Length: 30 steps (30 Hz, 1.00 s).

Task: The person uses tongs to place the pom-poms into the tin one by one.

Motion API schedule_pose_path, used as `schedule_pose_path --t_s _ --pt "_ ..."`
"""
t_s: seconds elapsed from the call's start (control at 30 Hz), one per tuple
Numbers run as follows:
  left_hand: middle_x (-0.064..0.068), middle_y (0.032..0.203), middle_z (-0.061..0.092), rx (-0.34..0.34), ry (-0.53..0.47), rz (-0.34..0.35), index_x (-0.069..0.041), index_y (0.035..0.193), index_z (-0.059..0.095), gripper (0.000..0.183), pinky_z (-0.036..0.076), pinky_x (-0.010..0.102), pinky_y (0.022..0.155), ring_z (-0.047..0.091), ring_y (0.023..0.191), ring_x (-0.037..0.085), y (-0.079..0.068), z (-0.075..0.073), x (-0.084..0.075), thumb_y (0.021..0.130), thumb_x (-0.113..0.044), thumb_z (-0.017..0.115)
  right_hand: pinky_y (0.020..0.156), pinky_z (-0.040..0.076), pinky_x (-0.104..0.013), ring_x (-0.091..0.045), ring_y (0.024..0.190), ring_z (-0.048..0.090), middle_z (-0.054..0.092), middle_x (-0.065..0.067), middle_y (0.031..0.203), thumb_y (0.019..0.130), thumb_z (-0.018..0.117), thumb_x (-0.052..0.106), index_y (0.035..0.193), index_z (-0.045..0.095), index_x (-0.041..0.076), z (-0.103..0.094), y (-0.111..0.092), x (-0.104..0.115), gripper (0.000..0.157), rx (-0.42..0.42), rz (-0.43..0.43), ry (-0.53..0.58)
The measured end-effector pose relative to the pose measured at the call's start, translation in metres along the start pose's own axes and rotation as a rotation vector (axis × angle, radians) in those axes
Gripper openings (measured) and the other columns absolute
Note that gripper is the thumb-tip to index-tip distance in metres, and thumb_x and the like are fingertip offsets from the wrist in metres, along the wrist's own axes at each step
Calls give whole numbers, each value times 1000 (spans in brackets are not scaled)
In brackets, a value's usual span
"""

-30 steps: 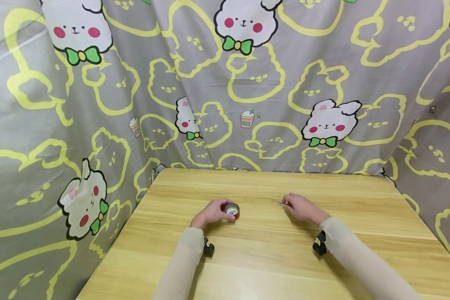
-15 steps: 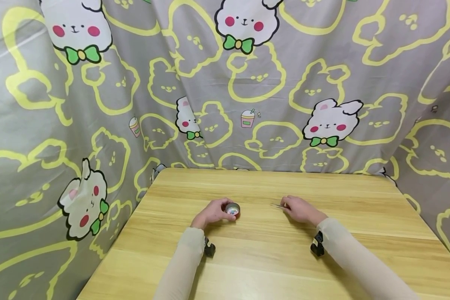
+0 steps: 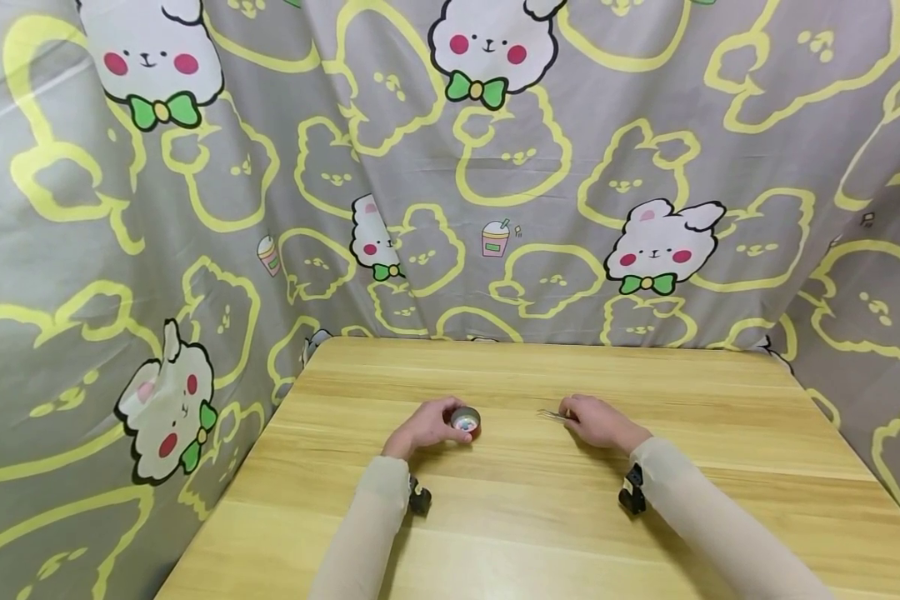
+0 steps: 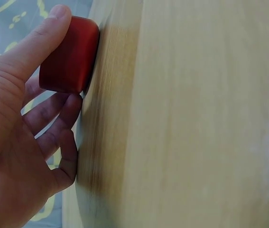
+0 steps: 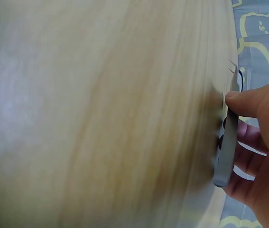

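Thumb and fingers of my left hand [image 3: 426, 423] grip a small round red tin [image 4: 70, 57] by its sides, low on the table. From the head view the tin's open top faces up, and small pale and coloured bits [image 3: 465, 424] lie inside, too small to make out. My right hand [image 3: 596, 419] pinches a pair of metal tweezers [image 5: 227, 147] under the thumb. Their thin tips [image 3: 546, 414] point left toward the tin, slightly apart, with a gap of bare wood between tips and tin. The other right fingers curl behind the tweezers.
Both hands work over a wood-grain table [image 3: 510, 533]. A grey curtain [image 3: 540, 167] printed with yellow outlines and white rabbits hangs behind the table and along both sides. Each wrist carries a small black camera mount, as on the left wrist [image 3: 419, 497].
My right hand has shifted a little to the left and toward me, bringing the tweezer tips slightly closer to the tin. The left hand and the tin have stayed in place.
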<state>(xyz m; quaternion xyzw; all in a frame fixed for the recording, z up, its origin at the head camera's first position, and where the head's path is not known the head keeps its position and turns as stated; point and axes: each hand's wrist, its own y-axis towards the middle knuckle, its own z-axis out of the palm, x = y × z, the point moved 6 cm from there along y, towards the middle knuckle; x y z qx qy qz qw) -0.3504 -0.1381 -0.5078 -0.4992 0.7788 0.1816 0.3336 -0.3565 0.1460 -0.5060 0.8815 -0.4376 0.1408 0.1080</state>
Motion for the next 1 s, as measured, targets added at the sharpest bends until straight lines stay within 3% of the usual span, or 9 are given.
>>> schedule_pose_path --t_s 0.67,1.0 --pt "-2 107 61 -15 -13 2 -12 122 58 59 43 36 90 56 99 16 2 2 2 72 -31 83 63 41 -35 -14 69 46 50 0 81 89 64 13 103 60 6 0 -4 1 16 -26 31 -15" --pt "10 117 58 -29 -13 4 -4 131 51 71 42 42 93 55 107 25 -8 -6 3 74 -31 82 69 46 -39 -18 75 52 54 -5 86 90 64 22 102 63 3 -14 -21 2 23 -172 36 -56"
